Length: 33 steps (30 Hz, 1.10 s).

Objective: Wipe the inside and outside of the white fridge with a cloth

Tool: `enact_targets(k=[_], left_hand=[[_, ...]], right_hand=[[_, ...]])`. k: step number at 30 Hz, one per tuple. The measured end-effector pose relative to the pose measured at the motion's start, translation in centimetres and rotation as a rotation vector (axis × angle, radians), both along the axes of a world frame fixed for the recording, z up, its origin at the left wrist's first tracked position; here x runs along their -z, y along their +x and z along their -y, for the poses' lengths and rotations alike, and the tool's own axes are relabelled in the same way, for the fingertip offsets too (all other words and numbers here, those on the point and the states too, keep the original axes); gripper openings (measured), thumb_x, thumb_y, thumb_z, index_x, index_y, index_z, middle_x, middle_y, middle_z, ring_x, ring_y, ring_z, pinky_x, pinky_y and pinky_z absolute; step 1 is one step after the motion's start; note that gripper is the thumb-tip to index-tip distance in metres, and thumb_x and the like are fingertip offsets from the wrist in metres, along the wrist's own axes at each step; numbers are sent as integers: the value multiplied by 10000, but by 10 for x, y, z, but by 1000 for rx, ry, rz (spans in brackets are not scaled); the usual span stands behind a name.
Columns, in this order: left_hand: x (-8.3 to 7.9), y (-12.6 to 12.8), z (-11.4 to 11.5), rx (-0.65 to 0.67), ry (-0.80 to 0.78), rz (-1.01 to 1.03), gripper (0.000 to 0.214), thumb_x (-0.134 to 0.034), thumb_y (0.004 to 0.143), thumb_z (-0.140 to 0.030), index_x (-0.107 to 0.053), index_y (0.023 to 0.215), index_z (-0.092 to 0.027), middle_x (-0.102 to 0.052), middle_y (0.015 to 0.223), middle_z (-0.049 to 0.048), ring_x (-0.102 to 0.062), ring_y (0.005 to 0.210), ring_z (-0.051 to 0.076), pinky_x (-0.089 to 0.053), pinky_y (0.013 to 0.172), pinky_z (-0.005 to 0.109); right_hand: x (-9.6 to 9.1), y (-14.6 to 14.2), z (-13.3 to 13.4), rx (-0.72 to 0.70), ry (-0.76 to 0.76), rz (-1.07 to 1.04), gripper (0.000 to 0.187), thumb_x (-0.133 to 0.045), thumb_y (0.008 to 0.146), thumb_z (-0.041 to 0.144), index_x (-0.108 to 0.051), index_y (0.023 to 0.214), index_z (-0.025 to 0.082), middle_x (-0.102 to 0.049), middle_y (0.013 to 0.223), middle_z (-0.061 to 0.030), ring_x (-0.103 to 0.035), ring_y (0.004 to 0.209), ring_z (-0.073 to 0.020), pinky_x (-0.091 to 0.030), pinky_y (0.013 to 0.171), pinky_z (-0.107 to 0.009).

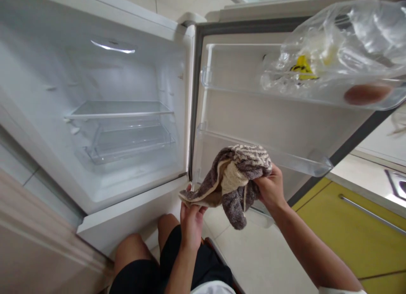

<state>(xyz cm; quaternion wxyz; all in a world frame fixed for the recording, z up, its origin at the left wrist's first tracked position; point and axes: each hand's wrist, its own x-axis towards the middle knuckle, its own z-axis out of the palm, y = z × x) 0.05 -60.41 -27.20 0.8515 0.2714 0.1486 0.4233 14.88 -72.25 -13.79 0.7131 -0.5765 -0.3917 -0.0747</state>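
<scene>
A bunched brown and cream cloth (233, 175) hangs between my two hands in front of the open fridge door. My right hand (271, 186) is closed around its thick, crumpled end. At the other end, my left hand (192, 211) pinches a narrow corner of it, palm up. Part of the cloth droops below my right hand. To the left, the fridge compartment (136, 175) stands open, with its light on, a glass shelf (120, 110) and a clear tray (133, 141) inside.
The fridge door (241, 112) stands wide open on the right. Its upper rack holds clear plastic bags (349, 40) and a reddish-brown oval item (368, 94). The lower door rack (285, 158) is behind the cloth. A yellow cabinet (352, 226) with a metal handle is at right.
</scene>
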Motion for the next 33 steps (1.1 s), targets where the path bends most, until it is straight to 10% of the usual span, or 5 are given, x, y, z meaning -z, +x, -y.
enact_targets(k=[14, 24, 33], left_hand=[[-43, -27, 29, -217, 168, -213, 630, -885, 697, -432, -655, 1243, -218, -713, 1288, 130, -680, 1199, 275, -527, 1040, 383], [-23, -21, -11, -674, 719, -574, 203, -685, 845, -332, -734, 1010, -225, -682, 1089, 88, -654, 1072, 242, -513, 1013, 393], [-45, -45, 12, -237, 793, -556, 500, -713, 842, -474, -671, 1262, -206, -721, 1170, 120, -663, 1119, 294, -514, 1004, 414]], right_hand=[[50, -53, -36, -13, -246, 92, 275, -528, 741, 187, -717, 940, 201, -749, 972, -33, -662, 884, -200, -538, 838, -313], [69, -65, -21, -578, -310, -224, 541, -715, 897, 416, -604, 1415, 306, -484, 1575, -92, -460, 1453, -301, -476, 1130, -472], [54, -73, 2, -450, -362, 295, 710, -582, 910, 107, -432, 1549, 377, -428, 1620, -61, -362, 1523, -235, -350, 1237, -471]])
